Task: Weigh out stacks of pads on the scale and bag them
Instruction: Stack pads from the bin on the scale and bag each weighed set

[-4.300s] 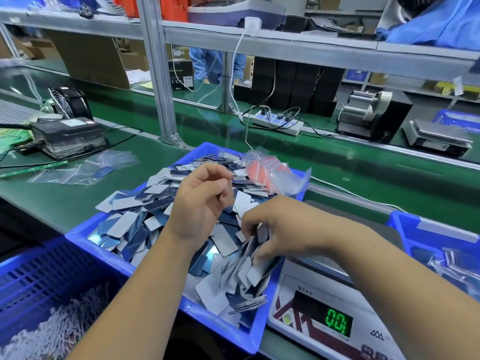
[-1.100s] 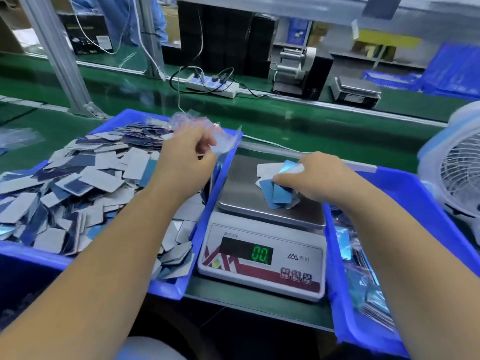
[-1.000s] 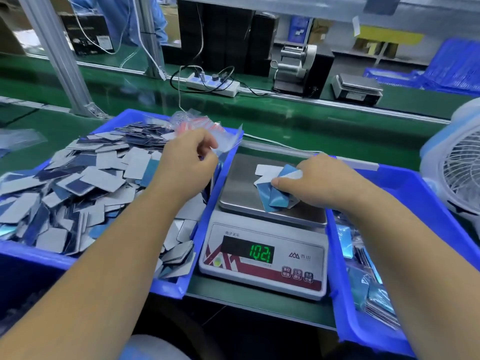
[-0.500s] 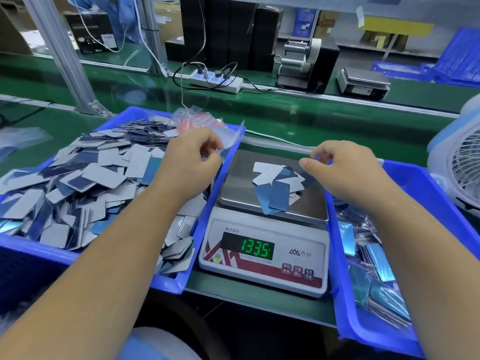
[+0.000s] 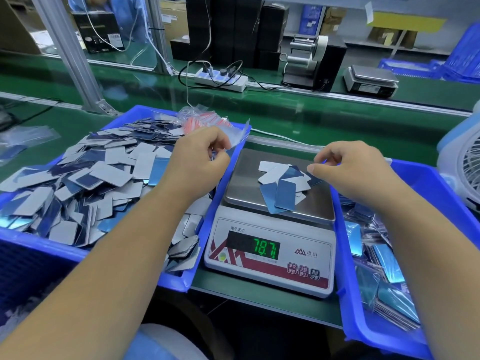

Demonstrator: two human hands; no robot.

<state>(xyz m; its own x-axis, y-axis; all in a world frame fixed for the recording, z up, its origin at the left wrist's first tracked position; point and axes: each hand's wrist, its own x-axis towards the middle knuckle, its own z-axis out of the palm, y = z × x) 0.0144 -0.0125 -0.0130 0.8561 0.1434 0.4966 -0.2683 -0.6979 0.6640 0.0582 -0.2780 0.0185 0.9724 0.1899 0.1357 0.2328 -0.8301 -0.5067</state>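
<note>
A small loose pile of blue and grey pads (image 5: 283, 187) lies on the steel pan of the scale (image 5: 244, 185), whose display (image 5: 265, 249) reads 78.7. My right hand (image 5: 350, 170) hovers just over the pan's right side, fingers loosely curled, holding nothing. My left hand (image 5: 197, 162) is over the right edge of the left blue bin (image 5: 181, 280) and pinches a clear plastic bag (image 5: 237, 132). That bin is heaped with several loose pads (image 5: 104, 175).
A bundle of clear bags with red strips (image 5: 202, 122) lies at the left bin's far corner. The right blue bin (image 5: 346, 268) holds bagged pads (image 5: 384, 276). A fan (image 5: 465, 172) stands at far right. Power strip (image 5: 220, 77), tape dispenser (image 5: 309, 58) and second scale (image 5: 370, 80) sit beyond the conveyor.
My right hand carried pads from the left bin to the scale, let them go and lifted off. The display went from 0.0 up to 133.5, now 78.7. The left hand kept its bag.
</note>
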